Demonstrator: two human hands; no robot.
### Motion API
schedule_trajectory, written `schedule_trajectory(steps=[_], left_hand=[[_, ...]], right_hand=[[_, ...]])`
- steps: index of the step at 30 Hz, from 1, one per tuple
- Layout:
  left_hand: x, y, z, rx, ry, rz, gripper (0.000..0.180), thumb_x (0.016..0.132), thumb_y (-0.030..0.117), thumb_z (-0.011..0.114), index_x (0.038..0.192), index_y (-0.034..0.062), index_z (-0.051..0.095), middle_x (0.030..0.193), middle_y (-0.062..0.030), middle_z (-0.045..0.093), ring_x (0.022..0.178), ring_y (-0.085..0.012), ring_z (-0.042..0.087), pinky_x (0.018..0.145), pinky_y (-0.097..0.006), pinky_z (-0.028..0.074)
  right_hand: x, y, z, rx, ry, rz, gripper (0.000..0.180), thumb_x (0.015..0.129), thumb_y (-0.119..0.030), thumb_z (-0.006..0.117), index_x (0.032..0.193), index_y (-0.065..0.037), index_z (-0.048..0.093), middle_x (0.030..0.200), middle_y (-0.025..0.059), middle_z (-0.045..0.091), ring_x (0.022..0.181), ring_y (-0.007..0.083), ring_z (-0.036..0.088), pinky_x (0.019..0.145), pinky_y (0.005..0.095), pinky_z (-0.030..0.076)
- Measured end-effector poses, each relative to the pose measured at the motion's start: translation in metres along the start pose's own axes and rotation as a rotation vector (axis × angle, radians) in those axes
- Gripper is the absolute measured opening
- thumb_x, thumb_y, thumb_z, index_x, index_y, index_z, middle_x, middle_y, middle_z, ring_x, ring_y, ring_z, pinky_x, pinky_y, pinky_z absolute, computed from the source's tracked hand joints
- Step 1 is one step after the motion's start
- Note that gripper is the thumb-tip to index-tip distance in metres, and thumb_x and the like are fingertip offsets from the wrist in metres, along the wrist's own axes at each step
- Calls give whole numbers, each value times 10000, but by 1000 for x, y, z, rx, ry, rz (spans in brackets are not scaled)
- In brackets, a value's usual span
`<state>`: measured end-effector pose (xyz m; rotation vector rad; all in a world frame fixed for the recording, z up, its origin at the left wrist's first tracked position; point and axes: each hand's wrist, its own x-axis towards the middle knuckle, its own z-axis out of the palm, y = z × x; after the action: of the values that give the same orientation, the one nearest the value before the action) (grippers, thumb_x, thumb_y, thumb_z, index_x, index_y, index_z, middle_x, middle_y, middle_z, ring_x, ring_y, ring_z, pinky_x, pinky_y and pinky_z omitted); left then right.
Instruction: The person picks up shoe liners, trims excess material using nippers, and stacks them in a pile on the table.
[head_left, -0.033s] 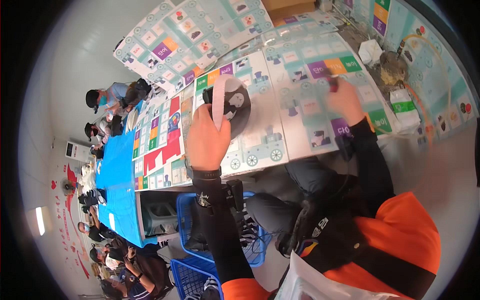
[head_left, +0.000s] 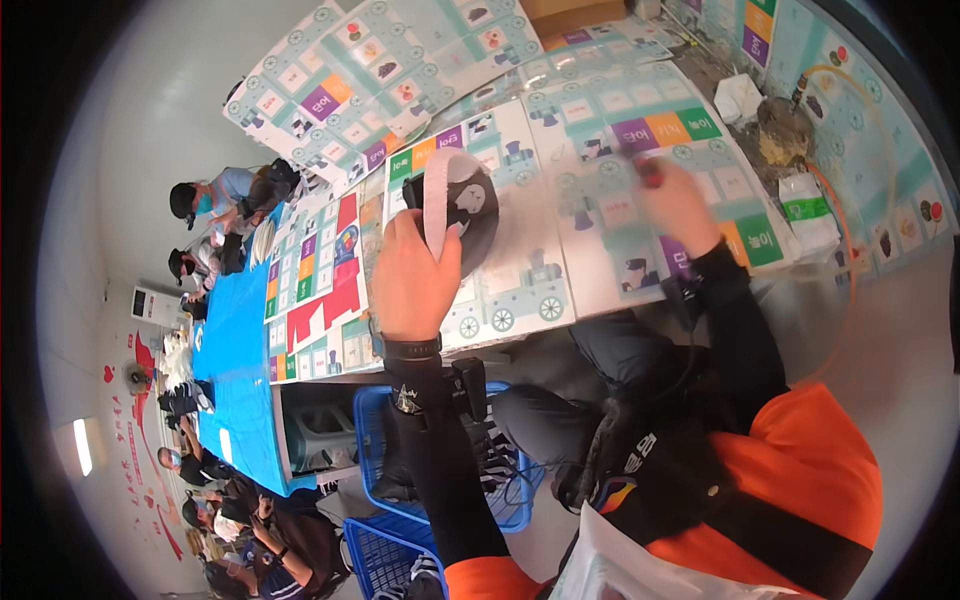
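Head view: the left hand (head_left: 415, 275) grips a dark cap-like piece (head_left: 478, 215) by its pale band (head_left: 436, 205), above printed sheets (head_left: 550, 160); the right hand (head_left: 685, 210), blurred, appears curled around a small red-and-dark object (head_left: 652, 173). Work on the piece seems under way, with its remaining extent not determinable. Free room lies between the hands; the sheets' near edge passes above a blue basket (head_left: 364, 430), and a white-and-green packet (head_left: 808, 215) bounds the right side

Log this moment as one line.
left hand: holds dark piece with pink band | right hand: grip blurred, small red item at it | below: printed sheets
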<state>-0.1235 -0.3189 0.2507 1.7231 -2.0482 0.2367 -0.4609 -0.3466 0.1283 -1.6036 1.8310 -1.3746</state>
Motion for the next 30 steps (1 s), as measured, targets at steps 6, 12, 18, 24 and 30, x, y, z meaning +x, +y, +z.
schedule_trajectory(steps=[6, 12, 18, 24, 30], left_hand=[[3, 24, 4, 122, 65, 12, 530, 955, 523, 683, 1018, -4, 693, 1021, -230, 714, 903, -467, 705, 749, -547, 555], [-7, 19, 2, 126, 100, 20, 592, 947, 572, 678, 924, -19, 669, 947, -235, 707, 881, -468, 705, 724, -557, 544], [-9, 10, -3, 76, 114, -12, 599, 933, 575, 693, 922, -24, 690, 960, -244, 723, 869, -466, 709, 729, -550, 550], [-10, 9, -4, 2, 88, -104, 616, 941, 576, 694, 846, -33, 689, 887, -238, 724, 838, -457, 710, 722, -531, 549], [-11, 4, -12, -22, 91, -71, 602, 956, 544, 712, 888, -54, 714, 840, -291, 712, 822, -488, 700, 716, -513, 537]], right_hand=[[-38, -62, 59, 438, -775, 270, 265, 820, -118, 684, 993, 83, 696, 824, 159, 723, 678, 250, 732, 549, 363, 611], [-45, -89, 81, 248, -751, 210, 209, 860, -142, 636, 906, 52, 697, 726, 145, 714, 601, 250, 698, 546, 391, 549], [-52, -86, 99, 182, -654, 56, 218, 837, -134, 590, 832, 65, 679, 762, 238, 698, 698, 382, 698, 669, 471, 536], [-55, -84, 99, 209, -651, 72, 257, 829, -143, 555, 824, 84, 674, 853, 360, 671, 864, 542, 659, 797, 575, 519], [-48, -85, 109, 235, -631, 68, 232, 835, -132, 588, 835, 83, 675, 770, 271, 672, 728, 406, 676, 692, 489, 515]])
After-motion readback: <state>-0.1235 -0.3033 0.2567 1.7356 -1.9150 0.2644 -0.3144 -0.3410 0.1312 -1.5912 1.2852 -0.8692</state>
